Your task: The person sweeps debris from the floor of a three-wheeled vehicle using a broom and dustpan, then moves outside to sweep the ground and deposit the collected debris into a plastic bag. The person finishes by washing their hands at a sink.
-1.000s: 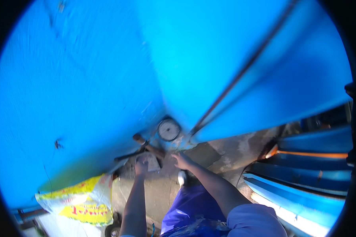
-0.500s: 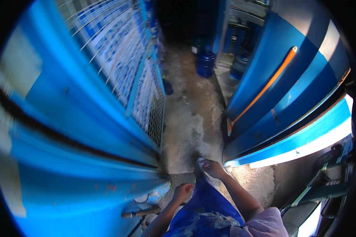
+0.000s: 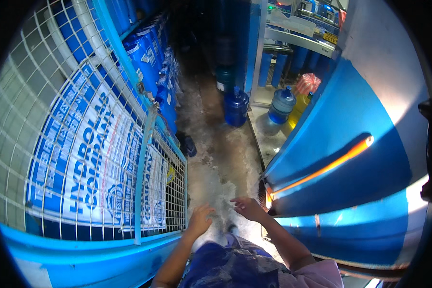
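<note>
My left hand (image 3: 200,221) is held out over the concrete floor with its fingers apart and nothing in them. It is nearest to the light-blue wire mesh gate (image 3: 138,201) and does not touch it. To its right my right hand (image 3: 249,209) is also held up, fingers partly stretched and empty. Closest to that hand is the foot of a long orange handle (image 3: 326,170) leaning against the blue wall; what is at its lower end is hard to make out. A blue apron covers my front.
The concrete passage (image 3: 211,163) runs ahead into a dark part. A blue water jug (image 3: 236,109) stands at its right edge, with a clear bluish jug (image 3: 282,106) inside the doorway. Blue containers (image 3: 146,62) line the left. A dark slipper (image 3: 190,146) lies by the gate.
I have moved forward between the blue walls, so the mesh gate, jugs and doorway look nearer. My hands have swung slightly; both stay empty.
</note>
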The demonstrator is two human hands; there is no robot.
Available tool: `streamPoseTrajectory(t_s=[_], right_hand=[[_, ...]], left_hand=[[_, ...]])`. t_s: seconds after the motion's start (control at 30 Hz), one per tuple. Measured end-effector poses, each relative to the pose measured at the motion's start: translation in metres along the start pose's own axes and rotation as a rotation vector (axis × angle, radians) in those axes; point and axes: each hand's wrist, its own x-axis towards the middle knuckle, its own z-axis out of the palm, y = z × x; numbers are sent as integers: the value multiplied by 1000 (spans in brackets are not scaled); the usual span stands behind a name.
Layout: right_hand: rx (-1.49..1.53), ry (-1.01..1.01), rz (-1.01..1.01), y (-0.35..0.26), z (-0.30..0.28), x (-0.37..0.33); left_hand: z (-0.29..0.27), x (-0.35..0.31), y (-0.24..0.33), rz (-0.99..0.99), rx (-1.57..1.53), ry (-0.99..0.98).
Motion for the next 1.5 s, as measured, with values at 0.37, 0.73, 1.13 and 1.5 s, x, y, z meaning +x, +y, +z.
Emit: streamPoseTrajectory(t_s=[0.37,0.73,1.13,1.5], right_hand=[[15,1,45,10,-124,233],[-45,393,262,59,-277,358],[11,619,396,154,-482,394],[144,745,625,262,-646,407]], left_hand=[[-80,233,-88,-270,-316,-120],[-94,593,-64,168,-185,-479],[17,850,109,480,-241,-639],[155,1073,206,574,-107,-888]])
